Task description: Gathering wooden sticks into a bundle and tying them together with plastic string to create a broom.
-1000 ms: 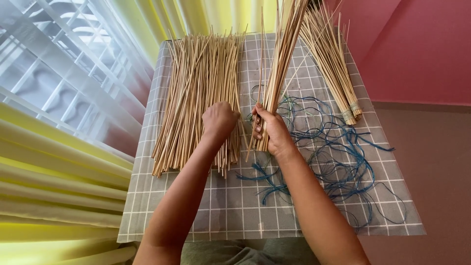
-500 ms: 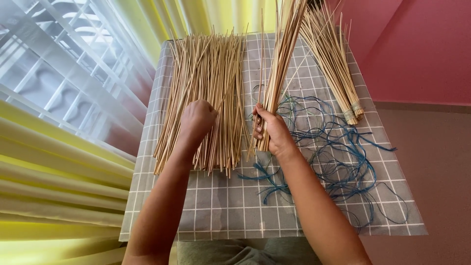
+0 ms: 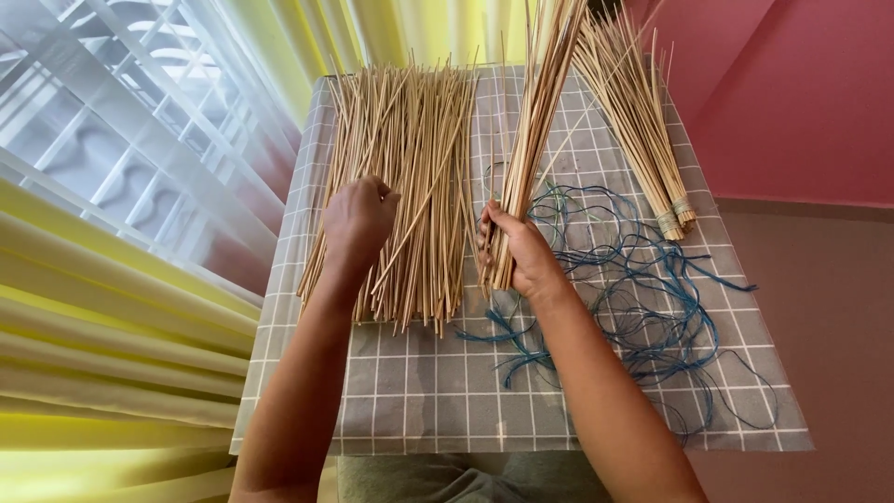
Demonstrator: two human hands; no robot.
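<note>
Sorting in hand: 1 stick (image 3: 414,216) is pinched by the left hand (image 3: 357,219) over the loose pile (image 3: 400,177) at the table's (image 3: 410,401) far-left edge; the right hand (image 3: 521,250) is clamped on the upright bundle (image 3: 535,121). A clean lift across seems required.

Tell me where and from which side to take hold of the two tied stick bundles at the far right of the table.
Take the tied bundles just above their wrapped ends, coming from the right. There the sticks are bound tight and narrow; farther up they fan out. The right side is open table, while the right hand and its held sticks stand to the left.
</note>
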